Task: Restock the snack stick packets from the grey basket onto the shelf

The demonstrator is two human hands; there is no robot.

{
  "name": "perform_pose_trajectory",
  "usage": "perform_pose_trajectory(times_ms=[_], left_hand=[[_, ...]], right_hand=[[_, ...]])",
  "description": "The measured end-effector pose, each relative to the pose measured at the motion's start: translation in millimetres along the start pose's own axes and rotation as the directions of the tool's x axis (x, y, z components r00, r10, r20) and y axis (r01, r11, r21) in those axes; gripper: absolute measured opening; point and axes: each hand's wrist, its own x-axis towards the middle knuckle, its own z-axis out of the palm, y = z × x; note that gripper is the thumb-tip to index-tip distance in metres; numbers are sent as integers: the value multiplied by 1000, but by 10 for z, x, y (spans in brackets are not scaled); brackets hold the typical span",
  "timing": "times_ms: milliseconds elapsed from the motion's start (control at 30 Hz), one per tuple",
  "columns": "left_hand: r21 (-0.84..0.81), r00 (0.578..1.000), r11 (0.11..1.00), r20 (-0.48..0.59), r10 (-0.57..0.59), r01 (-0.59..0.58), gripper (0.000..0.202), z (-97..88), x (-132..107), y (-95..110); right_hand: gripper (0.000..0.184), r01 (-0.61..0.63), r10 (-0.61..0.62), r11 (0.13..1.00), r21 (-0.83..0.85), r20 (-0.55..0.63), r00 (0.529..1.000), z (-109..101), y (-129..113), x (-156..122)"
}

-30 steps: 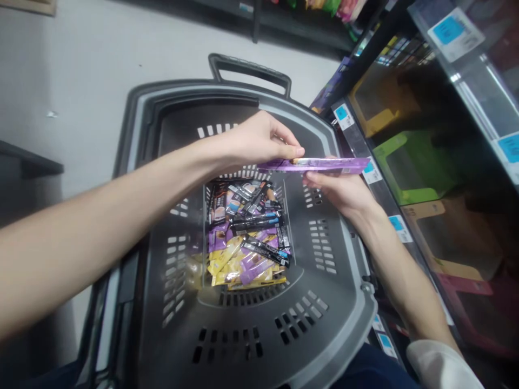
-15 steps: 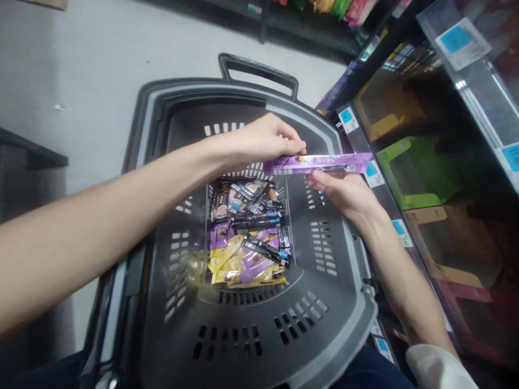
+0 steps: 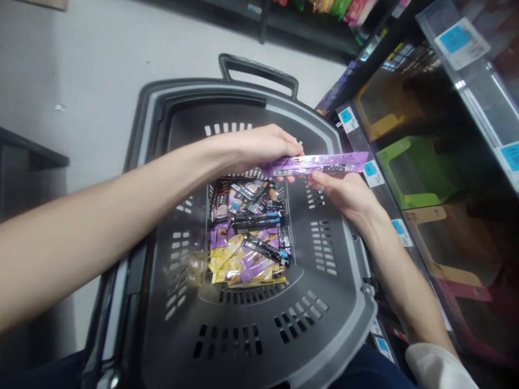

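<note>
Above the far right part of a dark grey shopping basket [image 3: 251, 362], a long purple stick packet [image 3: 340, 162] is stretched out nearly level between my hands. My left hand [image 3: 272, 145] is closed around its left end, with thumb on the near face and fingertips showing beneath. At the packet's lower edge, near its middle, my right hand [image 3: 343, 192] pinches it with the thumb in front. A barcode shows on its left part. Below, on the basket floor, lie several black stick packets [image 3: 265, 251], yellow packets [image 3: 229, 259] and purple packets [image 3: 253, 267] in a loose pile.
The basket's black handle [image 3: 259, 73] sticks out at the far side. Along the right runs a shelf with blue-and-white price tags [image 3: 373, 172] and a green display box [image 3: 409, 173]. Pale floor [image 3: 101, 38] lies to the left. Another shelf [image 3: 300, 32] stands at the back.
My left hand has lowered slightly, and its fingers have gone from the packet's top edge to around it, fingertips showing below. The right hand has stayed about where it was.
</note>
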Motion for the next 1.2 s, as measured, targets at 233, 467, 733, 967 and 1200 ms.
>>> perform_pose_trajectory(times_ms=[233, 467, 733, 967, 1200], left_hand=[[-90, 996, 993, 70, -63, 69, 25, -17, 17, -14], [-122, 1000, 992, -6, -25, 24, 41, 25, 8, -38], [-102, 999, 994, 22, 27, -24, 39, 117, 2, -30], [28, 999, 1000, 45, -7, 6, 39, 111, -14, -29], [12, 999, 1000, 41, -17, 16, 37, 182, -21, 11]], right_hand=[[43, 31, -31, 999, -7, 33, 999, -15, 12, 29], [61, 103, -105, 993, 65, 28, 994, -12, 15, 14], [45, 82, -81, 996, 23, -53, 995, 8, 20, 40], [49, 59, -59, 997, 43, -22, 998, 63, -38, -3], [51, 106, -107, 994, 38, 39, 993, -11, 27, 9]])
